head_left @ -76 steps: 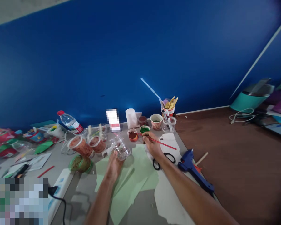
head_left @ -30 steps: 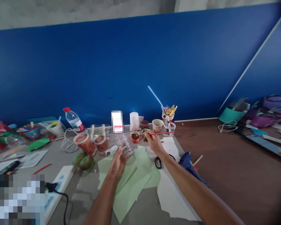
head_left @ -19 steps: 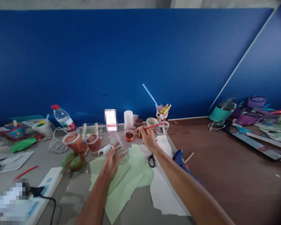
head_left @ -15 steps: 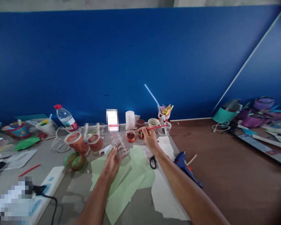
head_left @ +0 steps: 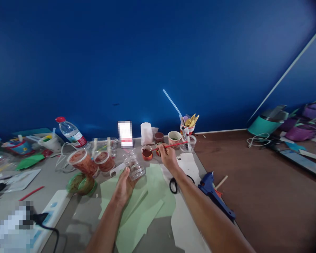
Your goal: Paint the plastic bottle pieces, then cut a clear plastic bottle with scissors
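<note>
My left hand (head_left: 124, 186) is closed around a clear ribbed plastic bottle piece (head_left: 135, 167), tilted above pale green paper sheets (head_left: 139, 214). In my right hand (head_left: 168, 156) is a thin red paintbrush (head_left: 177, 144), pinched between the fingers, its handle pointing right. The brush's left end reaches the rim of a small red cup (head_left: 147, 154) holding brown paint. Another small cup is partly hidden behind my right fingers. Black-handled scissors (head_left: 173, 185) lie under my right forearm, partly covered.
A blue glue gun (head_left: 216, 196) lies right of my forearm. Left stand two brown-smeared tubs (head_left: 83, 162), a red-capped water bottle (head_left: 73, 133) and a power strip (head_left: 51, 218). Behind are a white roll (head_left: 146, 133), a paper cup (head_left: 174, 137) and a cup of plastic cutlery (head_left: 187, 129).
The view has tipped down and shifted slightly. Both hands keep their holds, with the brush end still at the small red cup and the bottle piece in nearly the same place.
</note>
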### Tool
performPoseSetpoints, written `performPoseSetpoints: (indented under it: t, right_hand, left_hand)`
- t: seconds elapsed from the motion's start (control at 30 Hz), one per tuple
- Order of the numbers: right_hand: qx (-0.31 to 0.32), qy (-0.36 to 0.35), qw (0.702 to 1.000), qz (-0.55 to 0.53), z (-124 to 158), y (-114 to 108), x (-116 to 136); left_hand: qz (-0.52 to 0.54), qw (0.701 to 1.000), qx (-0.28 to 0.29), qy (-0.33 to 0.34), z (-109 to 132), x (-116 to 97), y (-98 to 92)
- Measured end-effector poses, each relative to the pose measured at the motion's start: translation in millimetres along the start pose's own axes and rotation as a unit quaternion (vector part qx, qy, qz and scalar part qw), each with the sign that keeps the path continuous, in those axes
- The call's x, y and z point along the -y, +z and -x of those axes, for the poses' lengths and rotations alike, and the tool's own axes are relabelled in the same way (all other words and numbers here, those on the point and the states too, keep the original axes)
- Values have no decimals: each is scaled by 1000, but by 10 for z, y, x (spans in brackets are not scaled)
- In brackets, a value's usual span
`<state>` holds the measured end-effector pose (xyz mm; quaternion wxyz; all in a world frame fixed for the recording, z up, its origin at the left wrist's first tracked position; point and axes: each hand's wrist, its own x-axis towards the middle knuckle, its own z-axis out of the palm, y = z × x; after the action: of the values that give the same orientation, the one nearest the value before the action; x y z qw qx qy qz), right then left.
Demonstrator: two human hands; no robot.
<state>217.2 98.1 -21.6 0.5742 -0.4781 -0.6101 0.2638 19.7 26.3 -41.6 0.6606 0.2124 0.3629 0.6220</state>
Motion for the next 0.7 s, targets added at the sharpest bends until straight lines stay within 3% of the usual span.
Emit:
performPoseSetpoints:
  t: [0.3, 0.7]
  right_hand:
    - [3, -11, 1000, 26, 48, 74, -159]
    - [-7, 11, 995, 98, 65, 105, -149]
  left_hand:
    - [-19, 1000, 10, 6, 11, 30, -13]
    - [-33, 999, 17, 11, 14, 62, -27]
